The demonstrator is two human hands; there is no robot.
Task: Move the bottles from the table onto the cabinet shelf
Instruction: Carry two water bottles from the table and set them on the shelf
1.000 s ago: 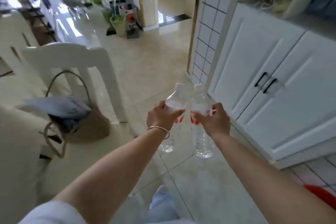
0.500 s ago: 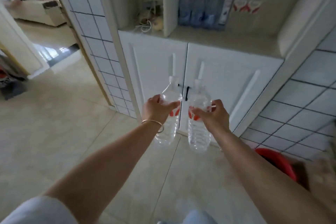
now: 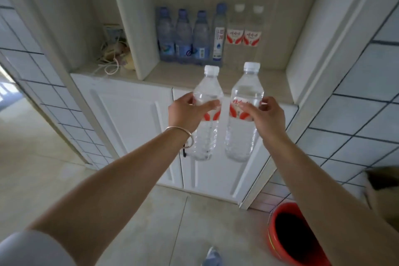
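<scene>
My left hand (image 3: 187, 112) grips a clear water bottle (image 3: 206, 136) with a white cap and a red-and-white label. In my right hand (image 3: 265, 115) is a second bottle (image 3: 241, 134) of the same kind, held round its label. Both bottles are upright, side by side, in the air in front of the white cabinet's doors and just below the cabinet shelf (image 3: 269, 84). At the back of that shelf stand several bottles: blue ones (image 3: 183, 36) on the left and two clear red-labelled ones (image 3: 244, 30) on the right.
A white divider panel (image 3: 133, 28) separates the shelf from a left nook holding cords and small items (image 3: 114, 56). Tiled walls flank the cabinet. A red bucket (image 3: 293, 237) stands on the floor at lower right. An open doorway lies to the left.
My view has turned from the chair and table to face the cabinet. Both hands have carried the bottles closer to the shelf and higher, up to its front edge.
</scene>
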